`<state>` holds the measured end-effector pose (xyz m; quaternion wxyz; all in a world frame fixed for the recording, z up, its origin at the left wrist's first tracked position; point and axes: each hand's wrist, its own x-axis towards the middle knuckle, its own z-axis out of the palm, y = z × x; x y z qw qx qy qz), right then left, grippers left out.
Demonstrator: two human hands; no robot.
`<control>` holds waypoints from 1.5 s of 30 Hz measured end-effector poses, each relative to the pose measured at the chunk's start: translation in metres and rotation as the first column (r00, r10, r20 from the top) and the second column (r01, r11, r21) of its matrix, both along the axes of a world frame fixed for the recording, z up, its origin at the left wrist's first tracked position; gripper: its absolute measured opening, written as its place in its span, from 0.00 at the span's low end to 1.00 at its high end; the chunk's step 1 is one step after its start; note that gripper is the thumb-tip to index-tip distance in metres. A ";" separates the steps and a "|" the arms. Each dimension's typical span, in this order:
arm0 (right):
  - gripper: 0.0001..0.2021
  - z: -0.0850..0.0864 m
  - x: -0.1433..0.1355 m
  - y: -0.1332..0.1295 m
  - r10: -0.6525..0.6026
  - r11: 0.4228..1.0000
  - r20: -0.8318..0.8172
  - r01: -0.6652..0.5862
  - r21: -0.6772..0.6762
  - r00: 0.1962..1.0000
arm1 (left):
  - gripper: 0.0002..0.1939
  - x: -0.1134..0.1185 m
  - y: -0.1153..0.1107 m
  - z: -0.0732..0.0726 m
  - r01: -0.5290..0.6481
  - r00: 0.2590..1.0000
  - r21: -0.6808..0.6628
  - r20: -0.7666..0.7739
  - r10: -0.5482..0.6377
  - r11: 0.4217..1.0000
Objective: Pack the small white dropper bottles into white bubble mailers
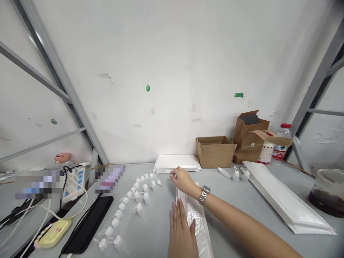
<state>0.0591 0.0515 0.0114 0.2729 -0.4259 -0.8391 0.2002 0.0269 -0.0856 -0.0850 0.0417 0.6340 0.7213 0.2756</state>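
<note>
A white padded mailer lies lengthwise in front of me on the grey table. My left hand rests flat at its left edge, fingers stretched forward and holding nothing. Beyond it, my right hand, with a silver watch on the wrist, is over the mailer's far end. Its fingers are curled together near the front of a stack of white mailers; whatever they pinch is too small to make out. Several small white-capped bottles stand in a curved row to the left.
At the back right are a cardboard box, a brown paper bag and a red-capped bottle. More mailers and a cup of dark liquid are at right. A black power bank, cables and a power strip lie left.
</note>
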 end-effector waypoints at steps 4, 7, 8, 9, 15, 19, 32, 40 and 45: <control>0.09 -0.004 -0.053 0.017 0.003 0.994 0.042 0.002 -0.114 0.999 | 0.28 0.002 -0.003 0.012 -0.012 0.998 -0.079 0.058 0.017 0.997; 0.06 -0.014 -0.074 0.027 0.013 0.978 0.064 0.000 -0.210 0.998 | 0.28 0.002 -0.002 0.012 -0.019 0.995 -0.108 0.094 0.029 0.994; 0.06 -0.017 -0.077 0.029 0.020 0.973 0.067 -0.004 -0.230 0.998 | 0.28 0.003 -0.002 0.010 -0.023 0.994 -0.106 0.103 0.034 0.994; 0.06 -0.020 -0.079 0.029 0.021 0.971 0.065 -0.005 -0.238 0.998 | 0.28 0.003 -0.001 0.009 -0.031 0.993 -0.107 0.111 0.043 0.994; 0.05 -0.019 -0.060 0.024 -0.012 0.982 -0.018 0.009 -0.189 1.000 | 0.28 0.001 0.001 0.005 -0.005 0.995 -0.089 0.096 0.014 0.996; 0.09 -0.003 -0.012 0.023 0.018 0.966 -0.143 -0.054 -0.254 0.990 | 0.27 -0.002 -0.001 0.003 0.008 0.998 -0.030 0.065 -0.006 1.000; 0.11 -0.028 0.099 0.018 -0.146 0.960 -0.420 0.026 -0.279 0.896 | 0.54 -0.004 -0.001 0.002 0.004 1.000 -0.027 0.030 -0.003 1.000; 0.21 -0.028 0.092 0.011 -0.012 0.859 -0.267 -0.127 -0.496 0.964 | 0.52 -0.004 -0.006 0.006 0.131 0.990 -0.056 0.055 -0.128 0.990; 0.08 -0.037 0.087 0.006 -0.200 0.915 -0.325 0.057 -0.399 0.924 | 0.52 -0.003 -0.006 0.005 0.128 0.991 -0.031 0.029 -0.127 0.991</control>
